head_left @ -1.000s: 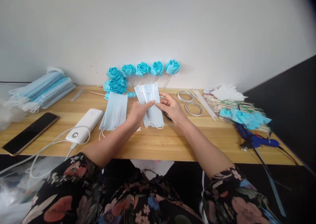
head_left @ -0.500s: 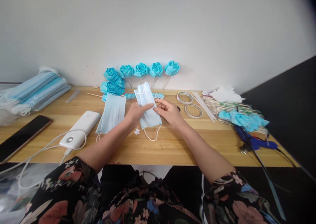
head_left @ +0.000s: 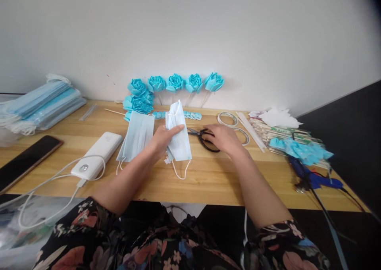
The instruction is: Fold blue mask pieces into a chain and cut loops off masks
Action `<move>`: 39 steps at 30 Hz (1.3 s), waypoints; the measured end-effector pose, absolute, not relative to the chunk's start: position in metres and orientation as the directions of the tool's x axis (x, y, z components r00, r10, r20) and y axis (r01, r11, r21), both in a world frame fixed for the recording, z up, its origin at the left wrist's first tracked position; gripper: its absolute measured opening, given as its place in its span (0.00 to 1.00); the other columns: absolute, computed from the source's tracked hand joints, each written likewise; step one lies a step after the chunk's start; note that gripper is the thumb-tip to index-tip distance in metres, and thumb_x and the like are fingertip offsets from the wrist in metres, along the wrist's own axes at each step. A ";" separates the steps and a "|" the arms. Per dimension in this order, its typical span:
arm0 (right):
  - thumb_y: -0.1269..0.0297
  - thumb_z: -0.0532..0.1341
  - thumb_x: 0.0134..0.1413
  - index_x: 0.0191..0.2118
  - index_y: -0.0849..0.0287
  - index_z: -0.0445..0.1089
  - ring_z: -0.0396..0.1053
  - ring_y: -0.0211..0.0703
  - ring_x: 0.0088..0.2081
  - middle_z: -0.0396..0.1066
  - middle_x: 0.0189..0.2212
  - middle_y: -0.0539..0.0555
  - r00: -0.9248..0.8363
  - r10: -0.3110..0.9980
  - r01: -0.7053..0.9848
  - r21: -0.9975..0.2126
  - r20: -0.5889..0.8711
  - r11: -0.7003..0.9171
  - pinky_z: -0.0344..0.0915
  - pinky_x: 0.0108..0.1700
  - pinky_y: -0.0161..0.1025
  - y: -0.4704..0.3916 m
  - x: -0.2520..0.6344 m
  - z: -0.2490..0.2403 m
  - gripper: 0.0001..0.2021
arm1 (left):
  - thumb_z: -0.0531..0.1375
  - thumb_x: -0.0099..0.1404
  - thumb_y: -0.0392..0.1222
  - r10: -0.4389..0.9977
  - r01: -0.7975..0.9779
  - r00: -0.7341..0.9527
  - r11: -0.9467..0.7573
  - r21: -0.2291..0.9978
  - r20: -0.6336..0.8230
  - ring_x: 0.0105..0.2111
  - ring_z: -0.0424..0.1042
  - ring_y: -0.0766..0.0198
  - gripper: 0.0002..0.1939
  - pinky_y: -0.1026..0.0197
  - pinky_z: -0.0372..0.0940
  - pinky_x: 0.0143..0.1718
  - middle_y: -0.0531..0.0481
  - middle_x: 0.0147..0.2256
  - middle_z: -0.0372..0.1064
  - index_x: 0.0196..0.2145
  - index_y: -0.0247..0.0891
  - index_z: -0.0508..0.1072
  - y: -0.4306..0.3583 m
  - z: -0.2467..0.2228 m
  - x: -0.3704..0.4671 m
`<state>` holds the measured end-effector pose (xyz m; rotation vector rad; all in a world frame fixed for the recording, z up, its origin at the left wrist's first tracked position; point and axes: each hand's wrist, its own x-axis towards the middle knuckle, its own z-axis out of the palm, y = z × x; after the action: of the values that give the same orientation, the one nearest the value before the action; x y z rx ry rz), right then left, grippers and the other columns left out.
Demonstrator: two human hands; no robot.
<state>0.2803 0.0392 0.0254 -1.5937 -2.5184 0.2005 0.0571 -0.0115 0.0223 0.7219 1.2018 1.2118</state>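
Pale blue, the pleated face mask (head_left: 180, 147) is pinched in the left hand (head_left: 163, 139), thumb across its front, other fingers tucked behind, one ear loop (head_left: 181, 178) dangling below. And here's the right hand (head_left: 224, 137), over the black-handled scissors (head_left: 205, 145) lying on the desk (head_left: 214, 182) just right of the mask, its fingers bent at the handles, though whether they're gripping or merely touching, I can't tell.
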 end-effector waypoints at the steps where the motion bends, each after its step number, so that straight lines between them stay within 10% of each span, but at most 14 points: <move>1: 0.65 0.58 0.63 0.54 0.58 0.74 0.73 0.57 0.51 0.77 0.50 0.62 -0.433 0.901 0.890 -0.158 0.001 0.428 0.66 0.47 0.45 0.038 0.280 0.026 0.16 | 0.74 0.46 0.47 0.951 -0.319 -0.093 0.253 0.913 -0.296 0.30 0.75 0.58 0.21 0.59 0.70 0.33 0.44 0.31 0.77 0.34 0.32 0.77 -0.011 0.022 0.057; 12: 0.62 0.62 0.56 0.55 0.56 0.71 0.72 0.57 0.51 0.75 0.50 0.61 -0.468 0.876 0.877 -0.184 -0.114 0.444 0.65 0.47 0.45 0.041 0.284 0.027 0.21 | 0.73 0.47 0.48 0.950 -0.310 0.011 0.300 0.902 -0.313 0.27 0.72 0.61 0.19 0.59 0.67 0.32 0.46 0.28 0.75 0.30 0.32 0.76 -0.015 0.027 0.056; 17: 0.61 0.66 0.49 0.53 0.56 0.70 0.73 0.49 0.44 0.75 0.43 0.56 -0.420 0.906 0.808 -0.479 -0.057 0.344 0.67 0.45 0.43 0.049 0.303 0.030 0.23 | 0.74 0.44 0.47 0.959 -0.355 0.059 0.279 0.892 -0.276 0.27 0.71 0.62 0.20 0.60 0.66 0.31 0.46 0.27 0.74 0.30 0.32 0.75 -0.015 0.028 0.052; 23: 0.54 0.68 0.50 0.61 0.57 0.64 0.70 0.41 0.34 0.69 0.34 0.50 -0.460 0.883 0.342 -0.899 0.094 0.274 0.69 0.37 0.39 0.048 0.301 0.032 0.33 | 0.74 0.45 0.46 0.960 -0.343 0.109 0.280 0.896 -0.259 0.25 0.70 0.64 0.20 0.62 0.64 0.29 0.47 0.26 0.73 0.32 0.32 0.74 -0.014 0.034 0.048; 32: 0.44 0.64 0.55 0.38 0.61 0.71 0.65 0.34 0.24 0.72 0.30 0.54 -0.575 0.813 0.304 -0.947 -0.095 0.105 0.58 0.22 0.32 0.034 0.284 0.035 0.22 | 0.70 0.51 0.50 0.982 -0.227 0.004 0.182 0.957 -0.186 0.22 0.64 0.67 0.17 0.64 0.59 0.25 0.52 0.21 0.67 0.28 0.35 0.71 -0.013 0.035 0.046; 39: 0.48 0.64 0.55 0.44 0.60 0.72 0.60 0.32 0.23 0.69 0.29 0.51 -0.581 0.813 0.232 -0.965 -0.037 0.122 0.56 0.24 0.33 0.029 0.279 0.040 0.20 | 0.71 0.52 0.51 0.983 -0.231 -0.064 0.156 0.960 -0.175 0.28 0.71 0.59 0.19 0.60 0.65 0.33 0.52 0.19 0.66 0.33 0.35 0.76 -0.013 0.033 0.046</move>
<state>0.2792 0.0290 0.0402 -1.0076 -1.8927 1.4795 0.0457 -0.0132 0.0331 0.8805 1.1741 1.2437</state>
